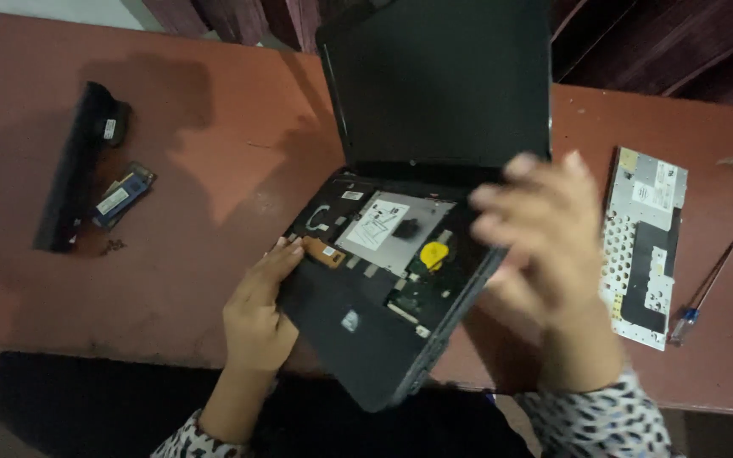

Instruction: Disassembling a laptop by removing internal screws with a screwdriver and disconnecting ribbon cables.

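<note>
A black laptop (366, 331) lies open on the reddish-brown table (214, 212), its keyboard taken out so the metal plate, circuit board and a yellow round part show. Its dark screen (443, 80) stands upright. My left hand (256, 314) rests on the laptop's left front edge, fingers on the exposed deck. My right hand (545, 242) hovers blurred over the laptop's right side with fingers spread, and I see nothing in it.
The removed keyboard (645, 246) lies face down to the right, with a blue-handled screwdriver (702, 293) beside it. At the left lie a long black battery (74, 165) and small memory modules (122, 195). The table's front edge runs near my arms.
</note>
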